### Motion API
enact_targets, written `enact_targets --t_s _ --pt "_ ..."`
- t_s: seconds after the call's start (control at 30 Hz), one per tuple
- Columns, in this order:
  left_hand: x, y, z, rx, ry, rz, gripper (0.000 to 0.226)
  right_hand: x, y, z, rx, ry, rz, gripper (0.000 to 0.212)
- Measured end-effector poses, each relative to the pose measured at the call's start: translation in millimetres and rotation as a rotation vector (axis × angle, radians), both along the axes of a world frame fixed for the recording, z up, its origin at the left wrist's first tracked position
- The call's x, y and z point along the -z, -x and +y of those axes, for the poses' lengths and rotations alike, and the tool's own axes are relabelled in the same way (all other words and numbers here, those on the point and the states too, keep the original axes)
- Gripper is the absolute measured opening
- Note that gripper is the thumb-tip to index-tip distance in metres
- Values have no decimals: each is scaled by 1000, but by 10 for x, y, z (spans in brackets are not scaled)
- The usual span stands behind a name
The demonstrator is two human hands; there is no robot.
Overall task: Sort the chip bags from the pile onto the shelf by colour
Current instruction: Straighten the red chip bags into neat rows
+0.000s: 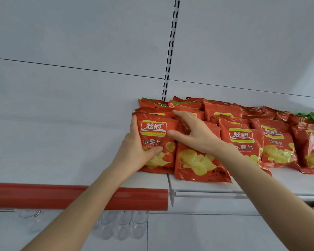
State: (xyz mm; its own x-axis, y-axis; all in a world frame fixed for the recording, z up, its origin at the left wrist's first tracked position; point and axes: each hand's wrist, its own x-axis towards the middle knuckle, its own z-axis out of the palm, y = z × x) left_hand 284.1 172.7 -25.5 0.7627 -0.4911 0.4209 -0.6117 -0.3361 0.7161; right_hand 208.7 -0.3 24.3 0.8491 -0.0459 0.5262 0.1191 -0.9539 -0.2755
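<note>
White shelf [198,185], white back wall [80,87]: your left hand [134,151] grips the end bag [153,131]; your right hand [196,136] lies spread, fingers loose, on the next bag [194,165].

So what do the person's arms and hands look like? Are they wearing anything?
The left arm and right arm are bare as far as the picture shows, with no sleeves. The left hand and right hand wear no gloves, and I see no rings, watch or bracelet.
</note>
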Motion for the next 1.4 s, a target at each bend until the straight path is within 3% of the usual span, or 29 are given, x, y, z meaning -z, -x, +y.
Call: enact_targets --t_s 0.13,0.27,0.63,0.93,1.13,1.3,1.4 --pt "53 -22 -44 21 -7 33 120 -93 -68 -29 32 -26 -125 49" --pt "79 29 -65 50 -15 75 127 -330 -292 -66 72 -21 -111 37" --pt "74 35 -64 23 -12 39 120 -732 -1135 -173 126 144 357 42" --pt "82 -68 -37 9 -18 32 120 -664 -1320 -160 36 88 282 32" --pt "108 -74 -85 5 -17 13 120 -764 -837 -156 -12 21 64 27" --pt "94 -51 -67 17 -30 14 123 -677 -73 -173 36 -4 109 38" --pt "95 -51 -51 32 -31 22 123 -466 469 -163 91 46 224 57"
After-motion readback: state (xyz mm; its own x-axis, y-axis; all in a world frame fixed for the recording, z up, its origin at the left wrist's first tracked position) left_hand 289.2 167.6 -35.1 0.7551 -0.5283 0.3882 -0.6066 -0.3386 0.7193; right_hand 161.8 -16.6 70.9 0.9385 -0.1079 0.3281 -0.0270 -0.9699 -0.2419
